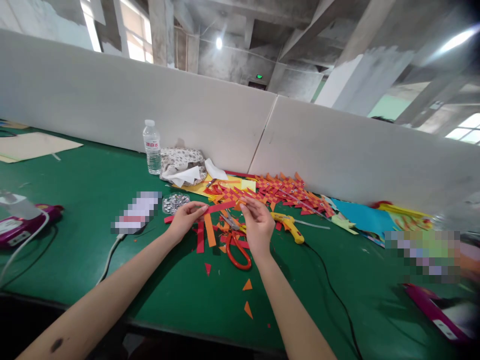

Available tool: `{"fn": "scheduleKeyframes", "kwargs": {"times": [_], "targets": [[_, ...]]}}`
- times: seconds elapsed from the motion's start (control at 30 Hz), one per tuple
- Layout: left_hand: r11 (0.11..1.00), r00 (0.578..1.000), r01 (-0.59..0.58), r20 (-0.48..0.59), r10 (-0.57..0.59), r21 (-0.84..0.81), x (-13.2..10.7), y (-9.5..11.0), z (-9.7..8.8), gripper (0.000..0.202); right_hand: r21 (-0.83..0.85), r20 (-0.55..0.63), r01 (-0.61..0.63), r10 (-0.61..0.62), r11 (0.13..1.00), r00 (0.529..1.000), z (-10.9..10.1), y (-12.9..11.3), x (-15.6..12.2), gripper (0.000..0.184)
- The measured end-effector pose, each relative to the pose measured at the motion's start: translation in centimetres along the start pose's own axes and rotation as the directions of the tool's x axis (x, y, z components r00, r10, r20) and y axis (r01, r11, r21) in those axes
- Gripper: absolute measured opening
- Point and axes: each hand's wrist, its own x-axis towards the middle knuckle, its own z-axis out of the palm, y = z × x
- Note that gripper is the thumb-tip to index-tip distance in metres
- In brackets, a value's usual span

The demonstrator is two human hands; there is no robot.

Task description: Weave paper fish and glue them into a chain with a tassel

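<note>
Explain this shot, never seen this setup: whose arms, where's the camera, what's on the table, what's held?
No machine here: those are a person's bare hands. There is one picture, from a camera worn on that person's head, looking forward and down.

The left hand pinches one end of a red paper strip. The right hand is at the other end; its exact grip is too small to tell.

On the green table lie red-handled scissors, a yellow glue gun, red-and-orange paper pieces, and a container of small shiny bits. A water bottle stands behind.
</note>
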Motion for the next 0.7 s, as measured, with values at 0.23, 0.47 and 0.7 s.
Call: {"fn": "scheduleKeyframes", "kwargs": {"times": [0.23, 0.47, 0.7], "targets": [[0.995, 0.996, -0.071, -0.04, 0.074, 0.068, 0.2, -0.3, -0.2, 0.042, 0.22, 0.134, -0.23, 0.204, 0.948, 0.97, -0.5, 0.2, 1.2, 0.028], [0.983, 0.988, -0.134, -0.062, 0.142, 0.124, 0.2, -0.1, 0.0, 0.035, 0.16, 0.048, -0.342, 0.338, 0.926, 0.94, -0.9, 0.8, 1.6, 0.033], [0.974, 0.98, -0.172, -0.078, 0.185, 0.15, 0.1, -0.1, -0.2, 0.032, 0.016, 0.028, -0.235, 0.234, 0.972, 0.972, -1.3, 0.9, 1.6, 0.034]]}}
